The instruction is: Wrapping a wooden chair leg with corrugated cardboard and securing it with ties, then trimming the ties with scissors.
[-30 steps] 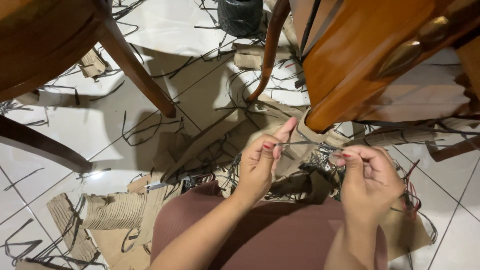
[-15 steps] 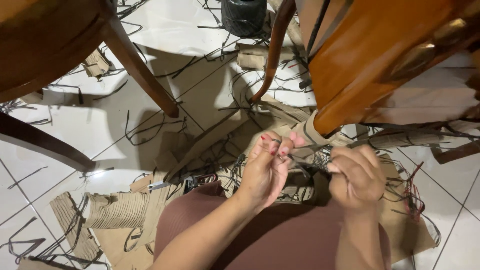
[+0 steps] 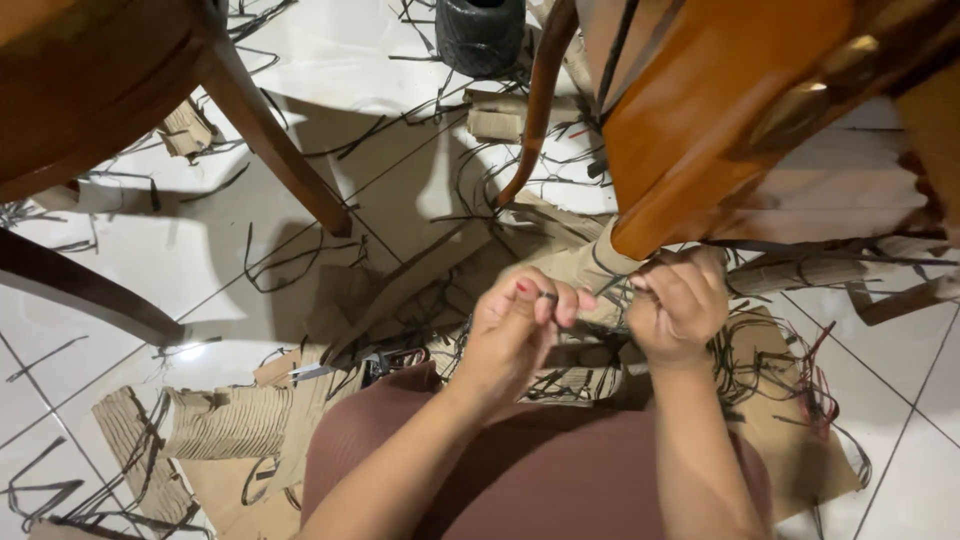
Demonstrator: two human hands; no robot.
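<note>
My left hand [image 3: 520,325] and my right hand [image 3: 680,300] are held close together above my lap, both with fingers curled. Between them runs a thin dark strand [image 3: 608,292], pinched in the fingertips of each hand. Under the hands lies a small bundle of woven dark strands and cardboard, mostly hidden by my fingers. My knees in brown cloth [image 3: 520,470] fill the bottom of the view.
Corrugated cardboard pieces [image 3: 225,425] and many thin dark strips [image 3: 290,265] litter the white tiled floor. Scissors [image 3: 345,368] lie left of my knee. Wooden chair legs [image 3: 270,130] stand left, polished wooden furniture [image 3: 740,110] upper right, a black roll [image 3: 480,35] at top.
My two hands have come closer together and risen slightly toward the wooden furniture. The left fingers, stretched out a second ago, are now curled around the strand.
</note>
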